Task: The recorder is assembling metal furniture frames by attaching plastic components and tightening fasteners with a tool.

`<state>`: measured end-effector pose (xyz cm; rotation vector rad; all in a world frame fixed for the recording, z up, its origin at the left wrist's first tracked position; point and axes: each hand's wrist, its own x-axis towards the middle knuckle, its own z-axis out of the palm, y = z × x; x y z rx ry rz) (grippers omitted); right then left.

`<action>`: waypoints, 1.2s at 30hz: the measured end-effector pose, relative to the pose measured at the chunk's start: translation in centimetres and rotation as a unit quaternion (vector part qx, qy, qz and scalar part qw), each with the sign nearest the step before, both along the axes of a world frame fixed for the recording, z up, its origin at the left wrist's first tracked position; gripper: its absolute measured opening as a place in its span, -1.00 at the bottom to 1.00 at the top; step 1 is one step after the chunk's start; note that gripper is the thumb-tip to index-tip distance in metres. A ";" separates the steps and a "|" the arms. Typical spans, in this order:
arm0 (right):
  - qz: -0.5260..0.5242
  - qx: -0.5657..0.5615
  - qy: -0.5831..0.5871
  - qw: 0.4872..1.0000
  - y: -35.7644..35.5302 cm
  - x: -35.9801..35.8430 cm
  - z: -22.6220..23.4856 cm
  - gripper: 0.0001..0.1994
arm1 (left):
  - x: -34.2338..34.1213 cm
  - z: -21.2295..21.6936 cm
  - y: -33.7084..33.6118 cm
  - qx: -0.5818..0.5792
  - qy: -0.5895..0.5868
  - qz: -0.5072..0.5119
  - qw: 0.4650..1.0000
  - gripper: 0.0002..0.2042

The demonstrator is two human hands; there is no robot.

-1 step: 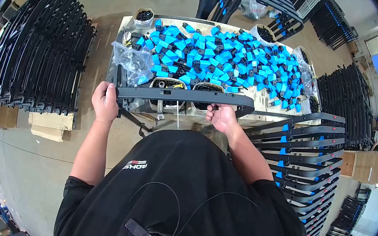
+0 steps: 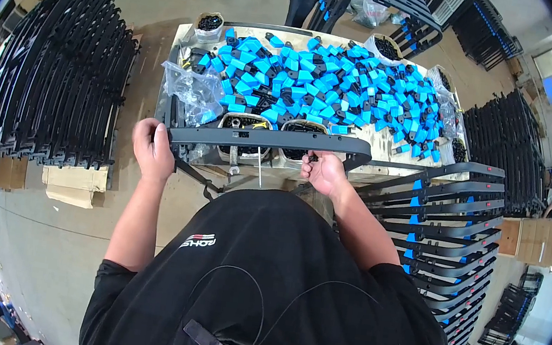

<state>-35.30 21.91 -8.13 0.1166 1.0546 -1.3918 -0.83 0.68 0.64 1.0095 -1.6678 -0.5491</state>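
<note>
In the head view, little has changed: the left hand (image 2: 153, 153) has shifted slightly at the left end of the dark bar (image 2: 259, 139); how firmly it grips, I cannot tell. The right hand (image 2: 324, 173), fingers curled, is by the curved end, its hold unclear. The bar stays at the bench's (image 2: 379, 142) near edge, handling apparently unfinished.
</note>
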 end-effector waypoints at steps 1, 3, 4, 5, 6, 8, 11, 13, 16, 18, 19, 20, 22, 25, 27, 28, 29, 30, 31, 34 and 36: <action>-0.009 0.001 -0.001 1.000 0.9 0.2 0.3 -0.76 | -0.6 0.7 1.0 0.001 -0.001 -0.009 1.000 -0.89; 0.006 -0.007 0.022 1.000 3.1 0.4 0.7 -0.74 | -1.0 2.4 3.8 -0.272 -0.042 0.021 0.961 -0.86; -0.001 -0.024 0.007 1.000 4.0 0.6 1.6 -0.73 | -0.7 2.4 5.5 -0.237 -0.054 -0.056 0.968 -0.85; -0.006 -0.022 0.006 1.000 4.9 0.8 1.5 -0.73 | -0.3 2.2 7.2 -0.198 -0.065 -0.131 0.969 -0.83; -0.009 -0.028 -0.002 1.000 5.9 0.8 1.4 -0.73 | -0.4 1.2 7.9 -0.157 -0.100 -0.209 0.960 -0.84; -0.002 -0.031 -0.008 0.999 7.2 1.0 1.1 -0.71 | -1.6 -1.9 8.4 0.018 -0.154 -0.295 0.943 -0.86; -0.016 0.001 -0.003 1.000 8.7 1.7 0.0 -0.71 | -4.3 -7.4 5.7 0.113 -0.260 -0.271 0.920 -0.82; -0.013 -0.002 0.033 0.999 9.4 2.3 0.0 -0.73 | -6.6 -9.4 3.4 0.072 -0.344 -0.239 0.905 -0.77; -0.001 0.016 0.033 0.999 10.3 2.7 -0.2 -0.75 | -8.7 -12.5 0.6 0.174 -0.560 -0.201 0.785 -0.58; -0.052 0.054 0.044 0.996 12.1 2.4 -1.5 -0.77 | -11.4 -10.0 1.2 0.209 -0.571 -0.204 0.767 -0.53; -0.060 0.053 0.044 0.996 12.8 2.4 -1.3 -0.77 | -12.1 -9.0 1.7 0.255 -0.582 -0.195 0.747 -0.46; -0.071 0.073 0.055 0.993 13.4 2.3 -1.1 -0.77 | -12.5 -8.8 1.6 0.224 -0.601 -0.234 0.730 -0.36; -0.088 0.092 0.065 0.990 14.7 2.3 -1.1 -0.77 | -12.7 -9.5 2.1 0.222 -0.599 -0.223 0.736 -0.34; -0.122 0.104 0.053 0.986 16.5 2.4 -1.6 -0.76 | -13.3 -10.5 2.1 0.195 -0.613 -0.200 0.739 -0.33; -0.110 0.079 0.070 0.988 17.8 2.6 -1.9 -0.75 | -14.5 -9.0 2.2 0.260 -0.625 -0.218 0.703 -0.33; -0.114 0.076 0.069 0.988 18.1 2.7 -2.1 -0.75 | -14.4 -8.8 1.8 0.236 -0.622 -0.233 0.709 -0.39; -0.126 0.081 0.081 0.985 18.3 2.7 -2.6 -0.75 | -14.4 -9.0 1.3 0.232 -0.624 -0.233 0.709 -0.39; -0.139 0.085 0.091 0.982 18.5 2.9 -3.0 -0.76 | -14.4 -9.5 0.9 0.248 -0.612 -0.252 0.707 -0.43; -0.141 0.079 0.090 0.983 18.6 2.9 -3.6 -0.76 | -14.4 -10.2 0.2 0.265 -0.600 -0.268 0.705 -0.47; -0.165 0.061 0.091 0.980 18.2 2.9 -4.7 -0.77 | -13.8 -13.5 -0.7 0.214 -0.585 -0.258 0.739 -0.53; -0.144 0.103 0.054 0.983 17.4 2.6 -3.8 -0.80 | -12.8 -15.7 -1.5 0.196 -0.582 -0.250 0.748 -0.56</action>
